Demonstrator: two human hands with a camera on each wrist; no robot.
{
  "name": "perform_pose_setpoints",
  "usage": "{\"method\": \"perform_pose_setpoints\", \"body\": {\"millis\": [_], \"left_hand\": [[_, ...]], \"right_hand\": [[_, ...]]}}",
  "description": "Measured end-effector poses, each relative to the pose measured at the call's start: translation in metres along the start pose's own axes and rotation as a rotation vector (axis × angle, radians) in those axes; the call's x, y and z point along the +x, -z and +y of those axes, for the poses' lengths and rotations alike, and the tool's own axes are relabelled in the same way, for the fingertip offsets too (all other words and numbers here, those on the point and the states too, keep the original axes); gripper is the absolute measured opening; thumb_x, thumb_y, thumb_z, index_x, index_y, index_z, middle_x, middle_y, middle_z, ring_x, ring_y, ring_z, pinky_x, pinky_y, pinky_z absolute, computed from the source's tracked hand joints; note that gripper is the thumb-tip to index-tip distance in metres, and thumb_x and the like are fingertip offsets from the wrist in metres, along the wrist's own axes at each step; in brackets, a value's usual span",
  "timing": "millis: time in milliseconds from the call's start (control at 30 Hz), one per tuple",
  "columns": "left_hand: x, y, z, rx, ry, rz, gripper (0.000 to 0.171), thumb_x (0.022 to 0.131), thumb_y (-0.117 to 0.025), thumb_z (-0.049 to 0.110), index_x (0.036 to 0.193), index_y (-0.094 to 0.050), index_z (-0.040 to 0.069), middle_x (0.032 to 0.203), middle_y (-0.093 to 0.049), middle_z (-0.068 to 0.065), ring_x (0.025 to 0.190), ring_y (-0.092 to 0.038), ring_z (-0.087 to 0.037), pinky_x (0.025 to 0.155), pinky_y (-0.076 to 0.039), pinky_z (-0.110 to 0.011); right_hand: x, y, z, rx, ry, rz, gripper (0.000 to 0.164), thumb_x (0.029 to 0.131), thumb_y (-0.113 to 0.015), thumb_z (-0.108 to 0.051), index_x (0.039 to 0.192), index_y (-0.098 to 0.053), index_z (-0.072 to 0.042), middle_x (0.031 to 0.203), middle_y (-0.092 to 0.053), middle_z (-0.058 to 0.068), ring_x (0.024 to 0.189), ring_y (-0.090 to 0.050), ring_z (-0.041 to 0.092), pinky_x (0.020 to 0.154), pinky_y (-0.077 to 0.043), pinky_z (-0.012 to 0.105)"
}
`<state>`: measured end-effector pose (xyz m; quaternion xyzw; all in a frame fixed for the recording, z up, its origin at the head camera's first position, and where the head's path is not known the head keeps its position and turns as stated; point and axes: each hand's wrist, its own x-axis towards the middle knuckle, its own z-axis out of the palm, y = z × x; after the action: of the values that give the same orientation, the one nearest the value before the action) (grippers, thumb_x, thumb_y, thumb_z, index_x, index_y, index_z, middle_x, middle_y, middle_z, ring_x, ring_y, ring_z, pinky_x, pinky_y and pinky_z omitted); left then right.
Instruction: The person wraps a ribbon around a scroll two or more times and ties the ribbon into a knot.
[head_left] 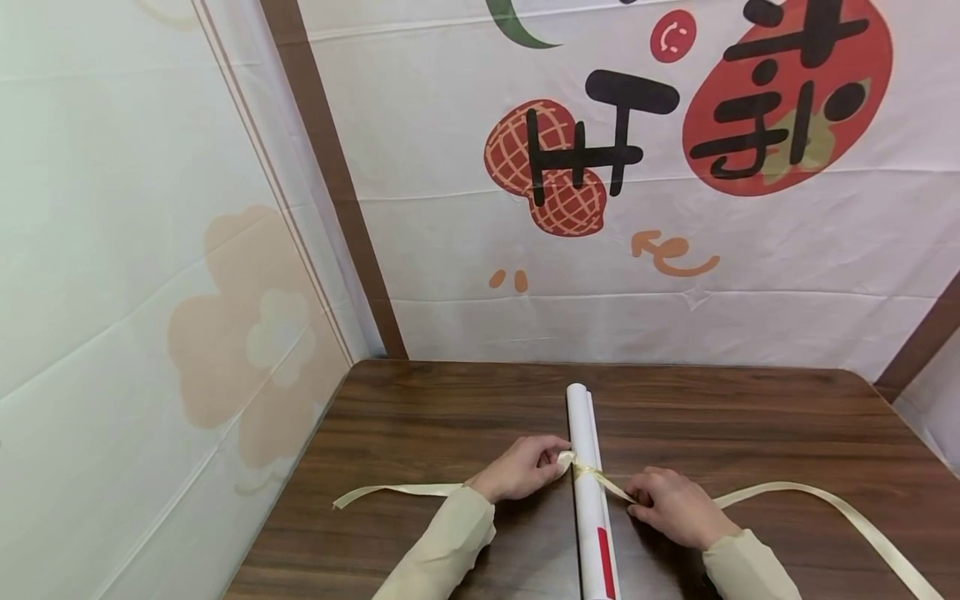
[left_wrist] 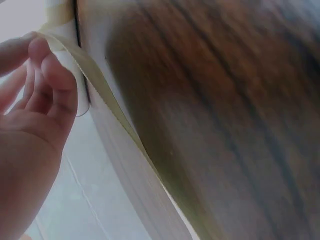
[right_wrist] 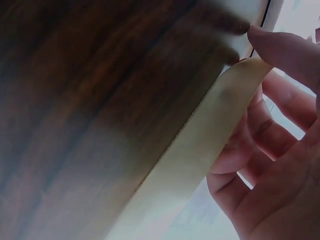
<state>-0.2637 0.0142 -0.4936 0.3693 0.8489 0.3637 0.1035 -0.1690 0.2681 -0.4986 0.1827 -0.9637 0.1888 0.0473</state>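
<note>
A white paper roll [head_left: 590,500] with a red patch near its close end lies lengthwise on the wooden table. Around its middle passes a cream ribbon [head_left: 817,493], crossed on top of the roll. To the left of the roll, my left hand [head_left: 521,468] pinches the ribbon between thumb and fingers, and a tail trails away left. My right hand [head_left: 675,504] pinches the other side of the ribbon just right of the roll. In the right wrist view the ribbon [right_wrist: 185,145] runs from between thumb and fingers down past the palm.
The dark wooden table [head_left: 420,400] has rounded far corners. A white printed cloth [head_left: 450,208] hangs behind it, and another cloth with a pale flower [head_left: 225,350] hangs along the left. The right ribbon tail curves toward the table's right front.
</note>
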Motion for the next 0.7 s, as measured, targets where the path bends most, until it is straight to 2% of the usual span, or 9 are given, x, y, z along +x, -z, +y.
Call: {"method": "perform_pose_setpoints", "body": {"millis": [200, 433, 533, 700], "left_hand": [[0.0024, 0.0003, 0.0015, -0.028, 0.006, 0.095, 0.027, 0.090, -0.062, 0.007, 0.116, -0.066, 0.000, 0.083, -0.056, 0.002, 0.070, -0.046, 0.001, 0.065, -0.043, -0.015], [0.0038, -0.0040, 0.0009, 0.019, -0.102, 0.180, 0.017, 0.091, -0.063, 0.011, 0.104, -0.071, 0.003, 0.079, -0.054, 0.004, 0.070, -0.045, 0.002, 0.064, -0.042, -0.015], [0.0058, -0.0060, 0.0036, 0.008, -0.083, 0.211, 0.013, 0.091, -0.064, 0.015, 0.096, -0.072, 0.006, 0.079, -0.054, 0.004, 0.070, -0.045, 0.001, 0.065, -0.042, -0.015], [0.0100, -0.0085, 0.0094, -0.038, -0.009, 0.238, 0.009, 0.091, -0.065, 0.019, 0.090, -0.070, 0.011, 0.081, -0.057, 0.003, 0.071, -0.048, -0.001, 0.066, -0.042, -0.016]], "right_hand": [[-0.0001, 0.0021, 0.0004, -0.007, -0.005, 0.002, 0.015, 0.078, -0.076, -0.017, 0.088, -0.068, -0.023, 0.071, -0.048, -0.018, 0.066, -0.043, -0.004, 0.057, -0.037, 0.022], [0.0007, 0.0021, -0.0004, -0.017, -0.004, 0.017, 0.015, 0.077, -0.076, -0.016, 0.088, -0.069, -0.022, 0.071, -0.048, -0.018, 0.066, -0.043, -0.004, 0.056, -0.037, 0.022], [0.0012, 0.0025, 0.0001, -0.024, -0.011, 0.025, 0.014, 0.077, -0.076, -0.015, 0.088, -0.069, -0.021, 0.071, -0.049, -0.018, 0.066, -0.043, -0.004, 0.056, -0.037, 0.022], [-0.0003, 0.0054, 0.0020, -0.041, 0.015, 0.066, 0.016, 0.076, -0.077, -0.013, 0.086, -0.069, -0.021, 0.072, -0.051, -0.017, 0.067, -0.045, -0.003, 0.057, -0.040, 0.022]]}}
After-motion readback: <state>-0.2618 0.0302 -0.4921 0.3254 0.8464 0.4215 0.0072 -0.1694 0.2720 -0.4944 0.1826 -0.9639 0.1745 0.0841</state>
